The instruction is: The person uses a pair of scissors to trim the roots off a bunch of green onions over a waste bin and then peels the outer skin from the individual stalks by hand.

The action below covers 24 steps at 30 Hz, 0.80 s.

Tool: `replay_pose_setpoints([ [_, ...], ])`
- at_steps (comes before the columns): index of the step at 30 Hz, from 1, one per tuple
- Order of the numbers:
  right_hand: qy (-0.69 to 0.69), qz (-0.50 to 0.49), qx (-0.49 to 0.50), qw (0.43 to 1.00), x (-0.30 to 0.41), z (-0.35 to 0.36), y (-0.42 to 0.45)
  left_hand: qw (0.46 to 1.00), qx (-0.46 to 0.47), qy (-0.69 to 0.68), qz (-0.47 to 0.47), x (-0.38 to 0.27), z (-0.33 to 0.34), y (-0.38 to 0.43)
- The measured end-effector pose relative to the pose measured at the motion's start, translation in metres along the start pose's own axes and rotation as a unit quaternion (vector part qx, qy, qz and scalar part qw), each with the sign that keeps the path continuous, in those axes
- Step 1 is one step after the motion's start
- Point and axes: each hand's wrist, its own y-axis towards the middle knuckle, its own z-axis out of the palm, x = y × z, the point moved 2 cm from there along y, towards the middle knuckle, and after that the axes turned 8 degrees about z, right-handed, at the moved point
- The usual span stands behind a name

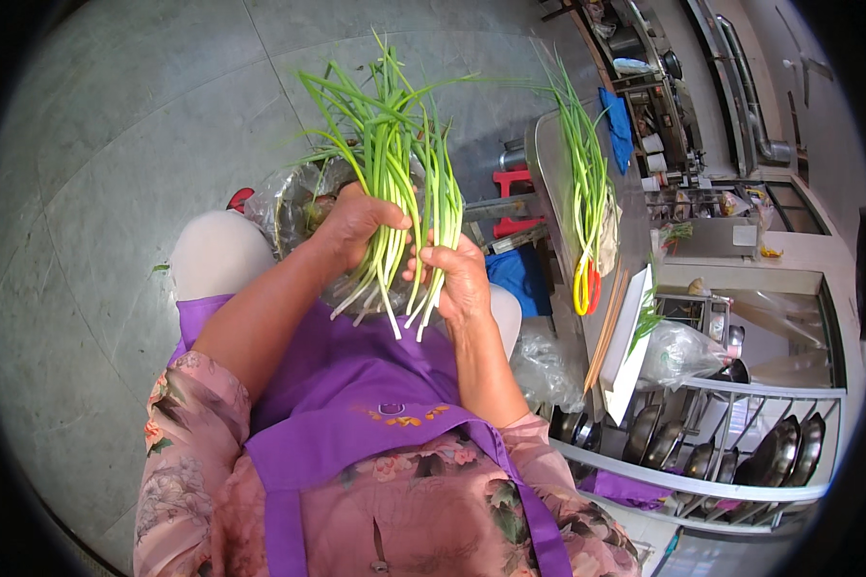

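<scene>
My left hand (pixel 361 225) is closed around a thick bunch of scallions (pixel 386 159), thumb across the stalks. Their green tops point away from me and the pale root ends hang towards my lap. A thinner bunch of scallions (pixel 444 195) is in my right hand (pixel 460 278), close beside the first, its white ends below my fingers. Under both hands, between my knees, stands a container lined with a clear plastic bag (pixel 289 205); my hands and the stalks hide much of its inside. My purple apron (pixel 361 360) covers my lap.
On the metal table (pixel 548 166) to my right lie more scallions (pixel 581 166), a yellow-and-red handled tool (pixel 586 288), thin wooden sticks (pixel 606 328) and a white box (pixel 626 346). A red stool (pixel 509 202) stands beneath. Metal pans (pixel 772 454) fill a rack at lower right.
</scene>
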Motion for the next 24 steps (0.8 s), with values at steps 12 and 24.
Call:
replay_pose_setpoints([
  [12, -0.019, -0.054, -0.064, 0.996, -0.006, 0.006, 0.003, 0.990, -0.106, 0.075, 0.050, 0.000, -0.002, 0.001],
  [24, -0.020, -0.106, -0.111, 0.988, 0.013, -0.022, -0.003, 0.924, -0.262, 0.086, 0.266, -0.061, -0.027, 0.006],
])
